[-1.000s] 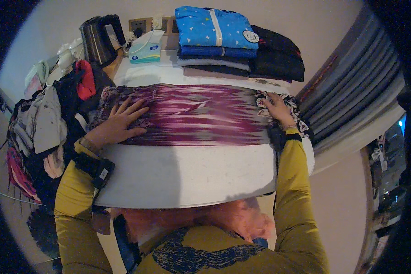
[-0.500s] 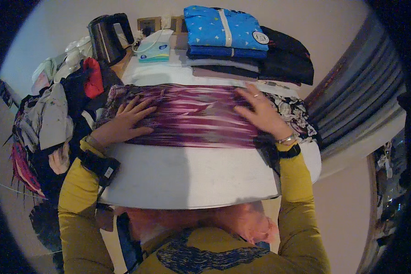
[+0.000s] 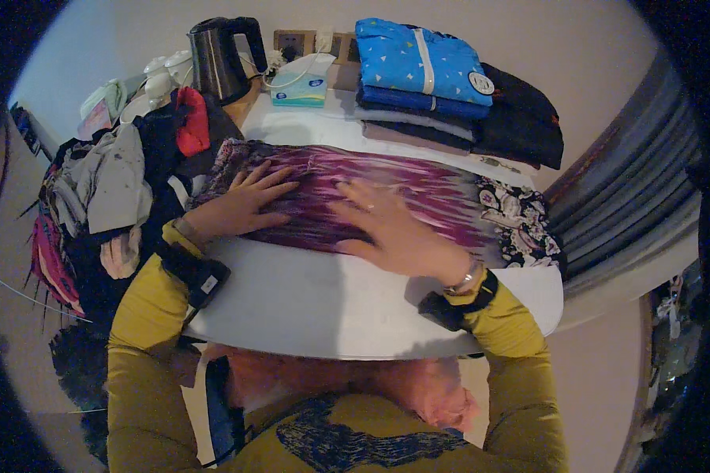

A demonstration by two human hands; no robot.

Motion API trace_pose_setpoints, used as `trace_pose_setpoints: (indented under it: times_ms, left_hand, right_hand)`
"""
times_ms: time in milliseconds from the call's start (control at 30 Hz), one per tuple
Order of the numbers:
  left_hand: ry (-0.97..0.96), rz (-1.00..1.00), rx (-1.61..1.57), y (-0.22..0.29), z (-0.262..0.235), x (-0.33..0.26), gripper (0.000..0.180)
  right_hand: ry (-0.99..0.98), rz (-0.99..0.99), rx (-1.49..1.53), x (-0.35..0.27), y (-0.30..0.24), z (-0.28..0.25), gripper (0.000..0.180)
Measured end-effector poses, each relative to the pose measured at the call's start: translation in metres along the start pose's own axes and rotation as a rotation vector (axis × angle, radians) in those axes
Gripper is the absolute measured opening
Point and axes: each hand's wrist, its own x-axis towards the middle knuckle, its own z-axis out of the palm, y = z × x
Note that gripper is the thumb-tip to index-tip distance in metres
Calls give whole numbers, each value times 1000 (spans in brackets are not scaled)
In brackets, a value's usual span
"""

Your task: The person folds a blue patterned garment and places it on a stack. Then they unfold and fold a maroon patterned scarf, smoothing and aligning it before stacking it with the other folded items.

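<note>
A long folded piece of patterned fabric point(image 3: 434, 185), purple, white and grey with a black-and-white floral right end, lies flat across the white table point(image 3: 292, 303). On its left part rests my left hand point(image 3: 244, 203), palm down with fingers spread. My right hand point(image 3: 394, 229) lies palm down near the fabric's middle, fingers apart, a ring on one finger. Neither hand grips the cloth. Whether it is a garment or a scarf I cannot tell.
Behind the fabric are a stack of folded clothes topped by a blue patterned one point(image 3: 422, 67), dark folded clothing point(image 3: 521, 118), a tissue pack point(image 3: 300, 88) and a dark kettle point(image 3: 219, 63). Loose clothes point(image 3: 122, 189) are heaped at the left; a grey curtain point(image 3: 623, 173) hangs at the right.
My right hand has slid left across the fabric from near its right end to the middle. My left hand stays on the left part. The view has shifted slightly.
</note>
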Motion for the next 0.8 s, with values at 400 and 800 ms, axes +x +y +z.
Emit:
trace_pose_setpoints:
  times_ms: [400, 800]
  left_hand:
    - [227, -108, -38, -13, -10, 3, 62]
    - [526, -566, 217, -13, -31, -15, 76]
  right_hand:
    - [-62, -52, 31, 16, 13, 43, 73]
    - [-46, -33, 59, 15, 13, 45, 73]
